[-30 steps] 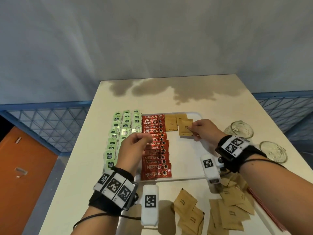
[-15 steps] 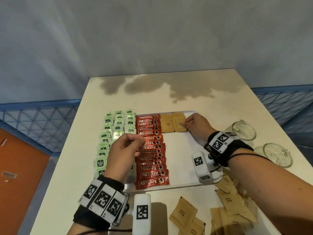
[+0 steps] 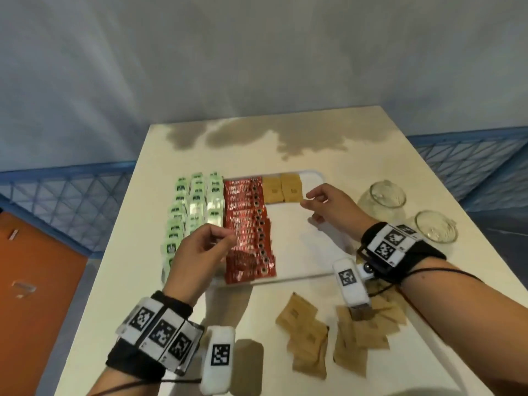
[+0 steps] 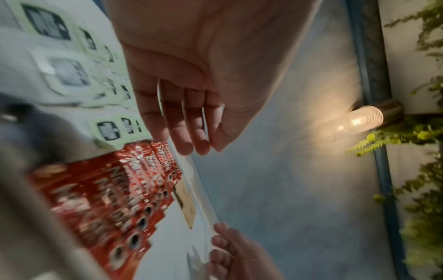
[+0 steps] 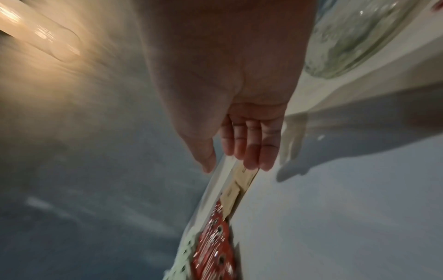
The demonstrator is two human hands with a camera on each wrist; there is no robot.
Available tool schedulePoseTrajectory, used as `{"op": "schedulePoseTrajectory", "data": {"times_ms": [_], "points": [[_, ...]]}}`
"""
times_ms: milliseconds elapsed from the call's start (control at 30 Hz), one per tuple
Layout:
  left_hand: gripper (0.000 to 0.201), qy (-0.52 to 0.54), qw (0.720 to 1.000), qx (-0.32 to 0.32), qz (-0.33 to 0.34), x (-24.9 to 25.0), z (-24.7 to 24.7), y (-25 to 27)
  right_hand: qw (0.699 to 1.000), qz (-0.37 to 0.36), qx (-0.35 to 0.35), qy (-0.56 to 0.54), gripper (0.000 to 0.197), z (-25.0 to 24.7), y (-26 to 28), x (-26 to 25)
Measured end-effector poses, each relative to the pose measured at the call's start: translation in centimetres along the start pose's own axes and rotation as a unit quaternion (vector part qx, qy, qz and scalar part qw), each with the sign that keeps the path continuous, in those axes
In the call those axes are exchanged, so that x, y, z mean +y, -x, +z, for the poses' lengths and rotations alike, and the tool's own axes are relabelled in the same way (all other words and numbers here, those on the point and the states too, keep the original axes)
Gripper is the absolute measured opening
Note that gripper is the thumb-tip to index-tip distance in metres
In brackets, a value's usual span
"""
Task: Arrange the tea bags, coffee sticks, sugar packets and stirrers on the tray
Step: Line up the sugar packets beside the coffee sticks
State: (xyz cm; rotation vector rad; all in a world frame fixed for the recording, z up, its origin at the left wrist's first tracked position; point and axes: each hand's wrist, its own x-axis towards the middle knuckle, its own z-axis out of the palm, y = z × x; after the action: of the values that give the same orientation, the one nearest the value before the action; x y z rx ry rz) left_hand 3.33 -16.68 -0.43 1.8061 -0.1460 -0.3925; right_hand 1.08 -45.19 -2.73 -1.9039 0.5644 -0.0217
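Note:
A white tray holds columns of green tea bags, a column of red coffee sticks and two brown sugar packets side by side at its far edge. My right hand hovers just right of those packets with relaxed fingers, holding nothing. The right wrist view shows its fingers straight above the sugar packets. My left hand floats over the seam between tea bags and coffee sticks, loosely curled and empty. In the left wrist view its fingers hang above the coffee sticks.
Several loose sugar packets lie on the table in front of the tray. Two glass jars stand right of the tray, close to my right wrist. The tray's right half is bare.
My right hand laid its sugar packet beside the first one at the tray's far edge, let go and drew back slightly to the right. The left hand stayed hovering.

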Motion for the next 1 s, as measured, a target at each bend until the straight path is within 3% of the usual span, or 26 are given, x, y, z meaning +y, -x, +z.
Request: {"op": "schedulePoseTrajectory", "data": {"times_ms": [167, 333, 533, 633, 867, 1000], "points": [[0.002, -0.097, 0.994, -0.039, 0.013, -2.2, 1.5, 4.0, 0.996, -0.032, -0.065, 0.05, 0.011, -0.5, 8.1, 1.7], [0.005, -0.263, 0.959, -0.102, 0.038, -4.1, 4.1, 6.4, 0.99, -0.03, -0.11, 0.08, 0.01, -0.1, 12.8, 3.7], [0.052, -0.405, 0.905, -0.13, -0.004, -3.9, 7.9, 7.8, 0.986, -0.038, -0.136, 0.089, 0.014, 0.7, 14.2, 5.0], [0.05, -0.452, 0.883, -0.128, 0.007, -3.3, 9.1, 7.9, 0.985, -0.045, -0.134, 0.095, 0.015, 0.8, 14.5, 5.1], [0.031, -0.384, 0.913, -0.134, -0.032, -3.4, 8.5, 7.1, 0.983, -0.05, -0.132, 0.119, 0.019, 0.8, 14.7, 4.6], [0.023, -0.252, 0.957, -0.141, -0.011, -3.0, 7.8, 7.3, 0.982, -0.076, -0.127, 0.115, 0.026, 0.9, 14.9, 3.4]]}}
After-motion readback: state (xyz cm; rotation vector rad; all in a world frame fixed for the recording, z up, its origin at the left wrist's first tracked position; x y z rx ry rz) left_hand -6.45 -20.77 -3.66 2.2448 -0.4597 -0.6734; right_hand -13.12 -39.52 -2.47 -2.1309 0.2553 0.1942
